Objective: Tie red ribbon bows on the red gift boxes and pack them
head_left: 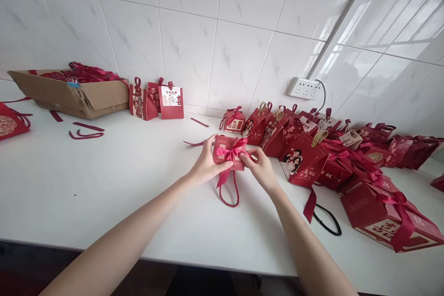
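Between my two hands is a small red gift box (222, 142) with pale printed characters, at the middle of the white table. A pink-red ribbon (225, 176) is tied in a bow across its top, one tail hanging toward me. From the box's near side a twisted red cord handle (237, 199) loops down. My left hand (206, 162) grips the left side of the box, its thumb on the bow. On the other side my right hand (260, 166) pinches the right part of the ribbon bow.
A cardboard box (104, 97) full of red ribbons stands at the back left. Finished-looking red gift boxes (305, 162) crowd the right side. A black cord loop (329, 222) lies near them. Ribbon scraps (88, 126) lie at left; a power strip (305, 89) is on the wall.
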Action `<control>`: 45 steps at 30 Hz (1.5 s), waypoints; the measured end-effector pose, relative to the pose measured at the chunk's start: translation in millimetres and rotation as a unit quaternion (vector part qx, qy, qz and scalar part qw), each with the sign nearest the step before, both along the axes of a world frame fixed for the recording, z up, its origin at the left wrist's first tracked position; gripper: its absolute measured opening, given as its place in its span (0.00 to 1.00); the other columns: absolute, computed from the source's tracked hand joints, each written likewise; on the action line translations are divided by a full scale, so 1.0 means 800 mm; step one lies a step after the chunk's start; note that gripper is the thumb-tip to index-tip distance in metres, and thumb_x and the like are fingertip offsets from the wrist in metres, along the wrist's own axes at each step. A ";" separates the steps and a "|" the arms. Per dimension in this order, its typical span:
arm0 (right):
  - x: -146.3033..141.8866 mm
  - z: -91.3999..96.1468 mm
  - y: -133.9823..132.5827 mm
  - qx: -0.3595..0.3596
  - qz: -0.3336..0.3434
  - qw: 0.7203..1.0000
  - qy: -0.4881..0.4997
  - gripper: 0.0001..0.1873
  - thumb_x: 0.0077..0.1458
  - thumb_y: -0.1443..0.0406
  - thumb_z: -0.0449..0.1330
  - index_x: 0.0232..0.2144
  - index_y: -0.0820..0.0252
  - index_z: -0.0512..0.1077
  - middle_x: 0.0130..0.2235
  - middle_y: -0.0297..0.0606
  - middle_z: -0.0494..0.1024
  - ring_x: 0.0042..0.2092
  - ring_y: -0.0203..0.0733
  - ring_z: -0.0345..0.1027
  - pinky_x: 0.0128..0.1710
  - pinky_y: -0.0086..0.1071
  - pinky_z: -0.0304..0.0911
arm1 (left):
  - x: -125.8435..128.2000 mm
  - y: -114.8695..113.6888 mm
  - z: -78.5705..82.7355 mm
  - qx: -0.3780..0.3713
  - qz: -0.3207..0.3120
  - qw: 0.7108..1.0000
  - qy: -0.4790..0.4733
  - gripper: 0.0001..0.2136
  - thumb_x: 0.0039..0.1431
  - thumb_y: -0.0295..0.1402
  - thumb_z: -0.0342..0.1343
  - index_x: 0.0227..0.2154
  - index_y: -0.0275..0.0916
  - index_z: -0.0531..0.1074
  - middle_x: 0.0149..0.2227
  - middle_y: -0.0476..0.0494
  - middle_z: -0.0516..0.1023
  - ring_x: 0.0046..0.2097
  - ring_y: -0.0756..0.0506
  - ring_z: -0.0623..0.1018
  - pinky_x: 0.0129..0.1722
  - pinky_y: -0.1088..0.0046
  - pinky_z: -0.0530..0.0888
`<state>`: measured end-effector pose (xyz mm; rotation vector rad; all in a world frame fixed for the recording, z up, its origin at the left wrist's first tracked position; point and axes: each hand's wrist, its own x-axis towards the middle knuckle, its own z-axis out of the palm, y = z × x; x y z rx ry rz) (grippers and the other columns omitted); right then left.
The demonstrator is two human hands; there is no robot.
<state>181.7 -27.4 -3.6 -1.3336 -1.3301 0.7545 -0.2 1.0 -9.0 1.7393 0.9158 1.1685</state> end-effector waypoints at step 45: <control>0.061 0.036 0.004 0.021 -0.165 0.830 0.533 0.12 0.52 0.68 0.54 0.19 0.58 0.58 0.20 0.27 0.71 0.26 0.30 0.73 0.34 0.27 0.74 | -0.071 0.060 0.042 -0.259 0.142 0.831 -0.472 0.09 0.49 0.30 0.58 0.21 0.38 0.62 0.18 0.58 0.63 0.15 0.57 0.59 0.24 0.76 0.65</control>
